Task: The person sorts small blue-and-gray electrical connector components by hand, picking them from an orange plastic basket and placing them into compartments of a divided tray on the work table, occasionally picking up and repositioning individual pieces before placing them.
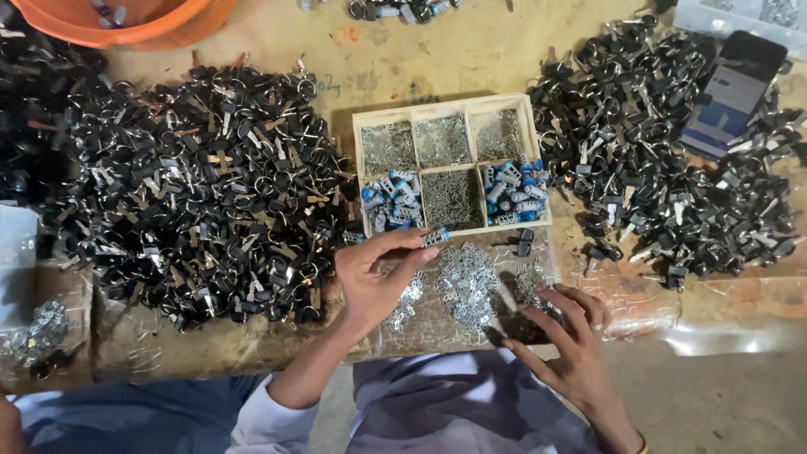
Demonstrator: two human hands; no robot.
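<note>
My left hand (pixel 378 273) pinches a small blue-and-silver cylinder part (pixel 435 238) between thumb and forefinger, just in front of the wooden compartment tray (pixel 538 160). My right hand (pixel 567 340) rests with spread fingers on a heap of small silver metal pieces (pixel 466 282) lying on clear plastic at the table's front edge. The tray holds silver springs or pins in several compartments and blue-and-silver cylinders (pixel 513 192) in two of them.
A big pile of black-headed keys (pixel 202 193) lies to the left, another pile (pixel 664 160) to the right with a phone (pixel 731 92) on it. An orange basket (pixel 126 21) sits at the back left. A small clump of metal parts (pixel 34 340) lies front left.
</note>
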